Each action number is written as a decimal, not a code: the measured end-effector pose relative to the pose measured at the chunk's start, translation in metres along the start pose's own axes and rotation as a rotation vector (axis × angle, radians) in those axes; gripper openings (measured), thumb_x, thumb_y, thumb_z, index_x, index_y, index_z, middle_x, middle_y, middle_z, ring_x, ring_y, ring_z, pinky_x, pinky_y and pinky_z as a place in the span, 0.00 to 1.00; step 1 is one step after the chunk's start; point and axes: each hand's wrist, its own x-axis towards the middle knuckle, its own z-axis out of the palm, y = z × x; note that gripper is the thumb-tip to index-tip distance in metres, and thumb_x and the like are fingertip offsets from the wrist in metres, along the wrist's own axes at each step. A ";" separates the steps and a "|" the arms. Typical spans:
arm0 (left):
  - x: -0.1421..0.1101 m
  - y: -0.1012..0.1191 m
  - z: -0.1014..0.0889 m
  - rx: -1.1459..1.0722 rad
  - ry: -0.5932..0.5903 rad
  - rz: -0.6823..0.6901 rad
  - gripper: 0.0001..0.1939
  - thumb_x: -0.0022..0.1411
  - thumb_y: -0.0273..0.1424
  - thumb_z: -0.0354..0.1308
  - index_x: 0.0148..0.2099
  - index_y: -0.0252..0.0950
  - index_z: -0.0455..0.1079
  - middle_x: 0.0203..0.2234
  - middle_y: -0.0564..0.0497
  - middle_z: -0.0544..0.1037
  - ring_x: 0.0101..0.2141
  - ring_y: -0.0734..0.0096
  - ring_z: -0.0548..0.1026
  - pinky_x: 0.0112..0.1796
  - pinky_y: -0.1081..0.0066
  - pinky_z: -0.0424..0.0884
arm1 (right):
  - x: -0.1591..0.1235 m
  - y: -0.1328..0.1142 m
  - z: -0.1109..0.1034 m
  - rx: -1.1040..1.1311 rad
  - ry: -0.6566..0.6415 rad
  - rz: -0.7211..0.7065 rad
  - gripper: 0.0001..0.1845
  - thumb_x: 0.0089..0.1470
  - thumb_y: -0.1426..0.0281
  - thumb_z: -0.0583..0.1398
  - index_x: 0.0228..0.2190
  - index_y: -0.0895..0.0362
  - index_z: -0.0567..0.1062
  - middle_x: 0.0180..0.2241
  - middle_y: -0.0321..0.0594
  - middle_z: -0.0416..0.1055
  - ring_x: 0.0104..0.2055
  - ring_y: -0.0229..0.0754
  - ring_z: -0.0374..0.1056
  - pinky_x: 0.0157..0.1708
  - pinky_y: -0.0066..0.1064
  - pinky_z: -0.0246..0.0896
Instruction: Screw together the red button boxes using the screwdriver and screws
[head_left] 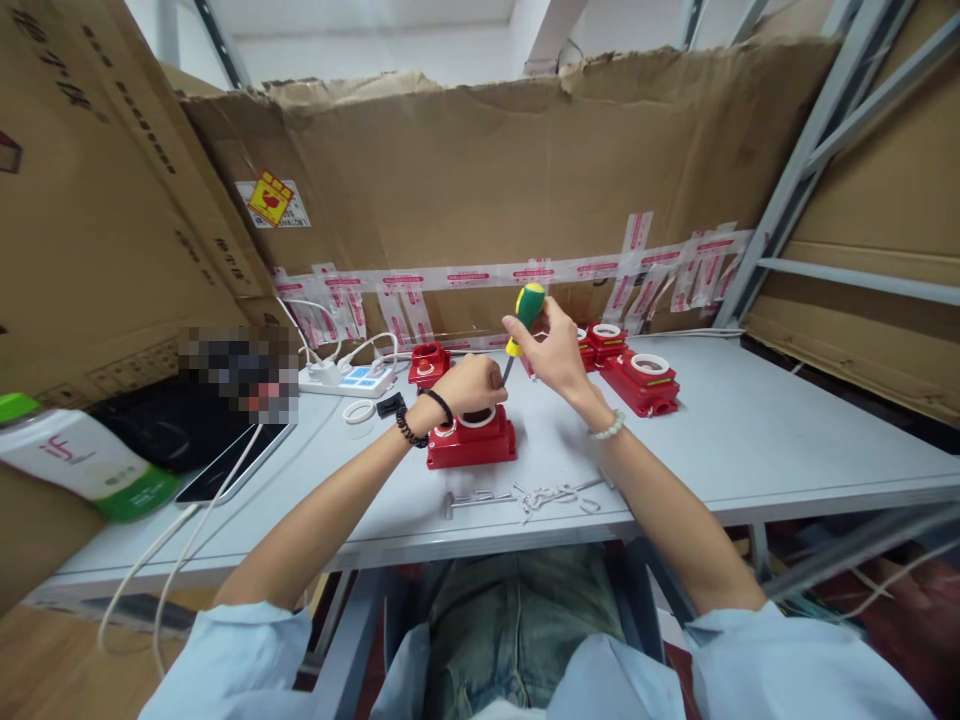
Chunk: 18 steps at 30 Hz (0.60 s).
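Likely screwdriving: right grip [556, 350] holds screwdriver [530, 302], left grip [469, 382] unclear at red housing [474, 453], back from tabletop [757, 430] front edge; next calls for steady alignment.

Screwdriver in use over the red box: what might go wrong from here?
1. The screwdriver points down right beside the left hand; a slip might jab it.
2. Loose metal parts lie near the front edge of the table; a forearm could knock some off.
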 end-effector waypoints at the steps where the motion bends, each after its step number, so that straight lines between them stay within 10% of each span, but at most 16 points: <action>1: -0.006 0.001 -0.002 -0.022 0.038 0.021 0.06 0.52 0.25 0.58 0.31 0.31 0.76 0.26 0.46 0.80 0.29 0.65 0.77 0.32 0.70 0.69 | 0.001 0.000 -0.002 0.024 0.036 0.001 0.19 0.51 0.53 0.63 0.31 0.54 0.66 0.26 0.35 0.69 0.27 0.41 0.65 0.29 0.35 0.62; 10: -0.098 0.015 0.019 -0.295 -0.006 0.244 0.07 0.54 0.20 0.58 0.35 0.35 0.75 0.28 0.53 0.79 0.28 0.74 0.74 0.33 0.75 0.69 | 0.002 -0.001 -0.004 0.080 0.085 0.005 0.21 0.51 0.50 0.63 0.31 0.54 0.68 0.27 0.36 0.68 0.27 0.40 0.66 0.30 0.35 0.65; 18: -0.101 0.009 0.046 -0.165 -0.145 0.210 0.09 0.59 0.23 0.56 0.39 0.35 0.77 0.31 0.48 0.79 0.32 0.68 0.75 0.36 0.71 0.69 | -0.002 -0.004 -0.002 0.040 0.024 0.029 0.20 0.51 0.51 0.63 0.30 0.55 0.67 0.27 0.36 0.70 0.28 0.40 0.66 0.30 0.35 0.64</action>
